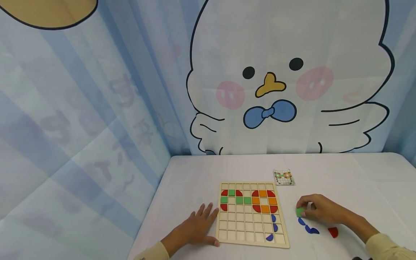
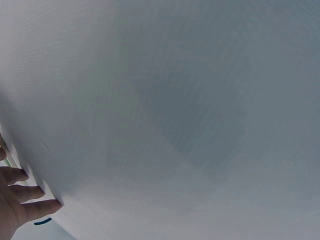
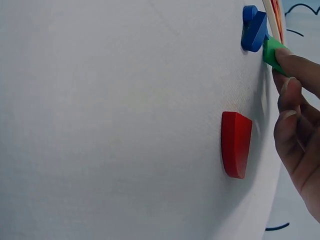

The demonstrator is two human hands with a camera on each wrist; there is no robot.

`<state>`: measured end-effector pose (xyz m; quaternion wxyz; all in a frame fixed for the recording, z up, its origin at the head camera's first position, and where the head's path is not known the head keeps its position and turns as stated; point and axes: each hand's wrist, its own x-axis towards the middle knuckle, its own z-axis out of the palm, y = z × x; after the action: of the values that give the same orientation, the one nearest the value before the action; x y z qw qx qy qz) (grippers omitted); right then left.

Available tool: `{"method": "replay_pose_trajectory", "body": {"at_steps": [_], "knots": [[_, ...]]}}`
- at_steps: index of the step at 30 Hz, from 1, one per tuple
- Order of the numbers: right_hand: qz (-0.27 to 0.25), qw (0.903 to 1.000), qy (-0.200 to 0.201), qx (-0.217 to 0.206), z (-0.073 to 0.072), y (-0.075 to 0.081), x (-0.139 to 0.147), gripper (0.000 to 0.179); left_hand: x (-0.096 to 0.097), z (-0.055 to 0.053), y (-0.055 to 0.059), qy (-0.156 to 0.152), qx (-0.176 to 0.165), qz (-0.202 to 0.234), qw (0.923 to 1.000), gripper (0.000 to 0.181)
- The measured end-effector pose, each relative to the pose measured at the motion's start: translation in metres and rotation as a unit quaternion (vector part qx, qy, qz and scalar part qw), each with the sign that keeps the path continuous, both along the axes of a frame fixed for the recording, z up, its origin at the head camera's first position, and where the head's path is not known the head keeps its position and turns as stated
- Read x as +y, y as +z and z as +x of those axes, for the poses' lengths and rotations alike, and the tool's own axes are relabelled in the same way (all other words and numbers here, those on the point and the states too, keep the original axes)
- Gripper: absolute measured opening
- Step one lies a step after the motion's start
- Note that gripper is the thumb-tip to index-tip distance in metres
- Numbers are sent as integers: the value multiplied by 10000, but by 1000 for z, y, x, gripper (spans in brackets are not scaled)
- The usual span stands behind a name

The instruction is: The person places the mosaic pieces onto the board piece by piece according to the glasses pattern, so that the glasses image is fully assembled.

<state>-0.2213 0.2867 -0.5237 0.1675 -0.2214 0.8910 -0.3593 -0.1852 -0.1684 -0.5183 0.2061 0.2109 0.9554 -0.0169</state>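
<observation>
My right hand (image 1: 323, 208) pinches a green square tile (image 1: 299, 212) between thumb and fingers, to the right of the wooden grid board (image 1: 240, 226). The right wrist view shows the green tile (image 3: 272, 52) at the fingertips too. My left hand (image 1: 200, 224) lies with fingers spread on the table, fingertips and thumb at the board's left edge; its fingers (image 2: 37, 210) stretch out straight in the left wrist view. In the board's upper rows sit red quarter-round, green and orange square pieces. Several blue half-round pieces (image 1: 275, 227) lie in its lower right cells.
Loose blue pieces (image 1: 308, 228) lie just below my right hand, and a red quarter-round piece (image 1: 333, 232) lies nearer to me. A small pattern card (image 1: 284, 177) rests beyond the board's top right corner. A printed curtain (image 1: 269, 137) hangs behind the table.
</observation>
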Motion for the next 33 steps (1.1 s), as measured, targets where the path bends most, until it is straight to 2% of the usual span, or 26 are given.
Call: {"method": "replay_pose_trajectory", "body": {"at_steps": [6,15,23,33], "knots": [[-181,9997,-22,-166,-2,5,-4,33,0,-2,1,-8,-19,59,10000,109],[-628,9979,-14,-173,-6,11,-20,31,0,-4,2,-34,-6,89,10000,109],[-488,9985,-241,116,-5,15,-37,34,1,-4,2,10,-76,55,10000,109],[-662,9976,-190,-18,-3,19,-53,36,3,-3,3,116,-199,5,9997,111]]}}
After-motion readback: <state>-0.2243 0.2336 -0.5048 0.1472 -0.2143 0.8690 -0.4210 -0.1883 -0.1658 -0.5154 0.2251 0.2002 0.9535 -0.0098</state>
